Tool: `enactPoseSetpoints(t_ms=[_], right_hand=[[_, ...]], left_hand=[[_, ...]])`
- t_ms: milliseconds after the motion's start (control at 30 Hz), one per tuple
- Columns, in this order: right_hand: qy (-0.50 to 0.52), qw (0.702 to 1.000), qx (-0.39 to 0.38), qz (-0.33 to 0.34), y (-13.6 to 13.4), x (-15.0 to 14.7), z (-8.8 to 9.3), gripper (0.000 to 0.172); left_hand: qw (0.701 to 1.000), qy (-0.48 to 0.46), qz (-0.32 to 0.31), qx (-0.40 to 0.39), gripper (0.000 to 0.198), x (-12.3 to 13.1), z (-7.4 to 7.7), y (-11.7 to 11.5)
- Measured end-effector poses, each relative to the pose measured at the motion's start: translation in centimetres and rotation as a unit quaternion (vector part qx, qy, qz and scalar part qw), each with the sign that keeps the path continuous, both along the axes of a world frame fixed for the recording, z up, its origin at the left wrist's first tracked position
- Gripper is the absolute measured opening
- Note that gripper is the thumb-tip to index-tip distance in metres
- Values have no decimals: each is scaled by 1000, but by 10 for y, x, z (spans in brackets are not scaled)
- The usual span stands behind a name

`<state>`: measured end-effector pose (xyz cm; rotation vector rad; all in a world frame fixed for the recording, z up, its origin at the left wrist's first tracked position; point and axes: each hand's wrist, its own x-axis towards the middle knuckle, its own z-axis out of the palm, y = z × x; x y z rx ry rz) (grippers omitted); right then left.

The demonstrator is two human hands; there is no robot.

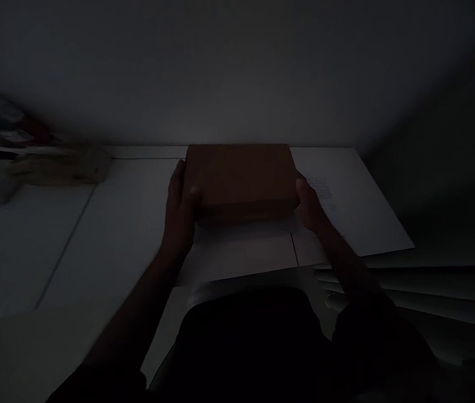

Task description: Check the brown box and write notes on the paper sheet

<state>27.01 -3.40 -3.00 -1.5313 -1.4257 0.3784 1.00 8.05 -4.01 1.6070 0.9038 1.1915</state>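
brown cardboard box (240,180) sits on a pale table (115,235) against the dim wall, gripped at its ends: left hand (180,210) with fingers pressed flat along one side, right hand (310,207) curled round the other. a white sheet (358,212) lies right of the box, blurred clutter (23,151) well left.

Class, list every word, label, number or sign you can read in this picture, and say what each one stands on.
No text can be read.
Brown box, held between the left hand and the right hand: no print visible on its top or front.
White sheet right of the box: faint bluish marks, too small and dim to read.
Blurred clutter at far left: nothing readable.
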Motion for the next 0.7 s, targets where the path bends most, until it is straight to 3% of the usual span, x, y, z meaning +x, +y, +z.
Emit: enactPoseSetpoints(t_ms=[133, 433, 700], right_hand=[[14, 1000, 5, -6, -2, -7, 4, 77], [52, 999, 8, 9, -3, -7, 4, 67], [35, 998, -1, 59, 5, -20, 21, 66]], left_hand=[[999, -36, -7, -9, 63, 4, -1, 0], [996, -85, 0, 12, 68, 10, -2, 5], [996, -72, 30, 36, 68, -11, 7, 9]])
